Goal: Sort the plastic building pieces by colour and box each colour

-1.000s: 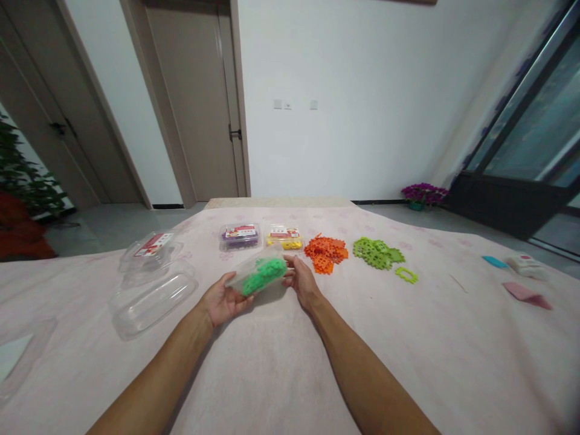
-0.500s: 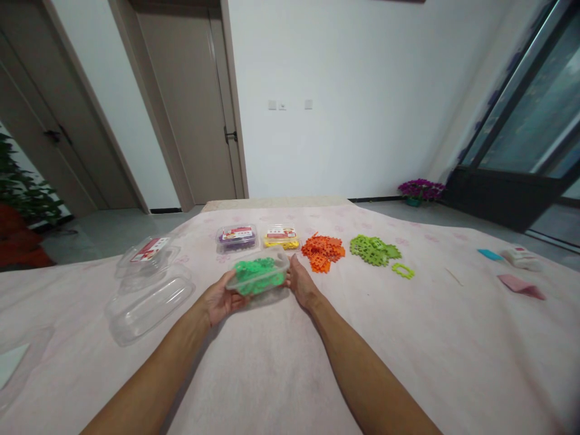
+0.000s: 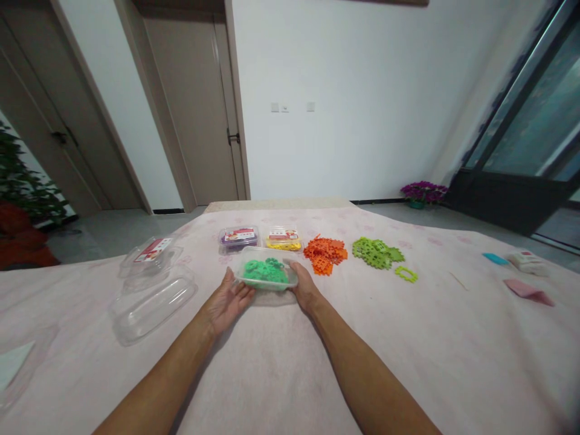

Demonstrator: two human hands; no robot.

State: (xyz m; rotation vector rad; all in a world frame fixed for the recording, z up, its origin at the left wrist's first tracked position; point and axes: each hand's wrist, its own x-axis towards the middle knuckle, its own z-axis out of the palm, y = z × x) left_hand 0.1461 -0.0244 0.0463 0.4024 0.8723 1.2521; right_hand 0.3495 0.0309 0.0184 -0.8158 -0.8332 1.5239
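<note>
A clear plastic box (image 3: 290, 278) holding green plastic pieces (image 3: 266, 270) is tilted slightly toward me above the cloth. My right hand (image 3: 302, 286) grips its right end, thumb along the rim. My left hand (image 3: 230, 302) lies palm up at the box's lower left corner, fingers spread and reaching to its edge. Behind the box stand a lidded box of purple pieces (image 3: 238, 239) and a lidded box of yellow pieces (image 3: 283, 238). A pile of orange pieces (image 3: 324, 254) lies just right of my right hand.
Green pieces (image 3: 377, 252) and one yellow-green piece (image 3: 406, 274) lie farther right. At left are stacked clear containers with a red label (image 3: 154, 249) and a clear lid (image 3: 154, 308). A pink cloth (image 3: 528, 291), a blue item (image 3: 495, 258) and a white packet (image 3: 527, 263) sit at far right.
The box of green pieces has moved slightly right and levelled out. My left hand has loosened from its left end, fingers opening. My right hand keeps its hold.
</note>
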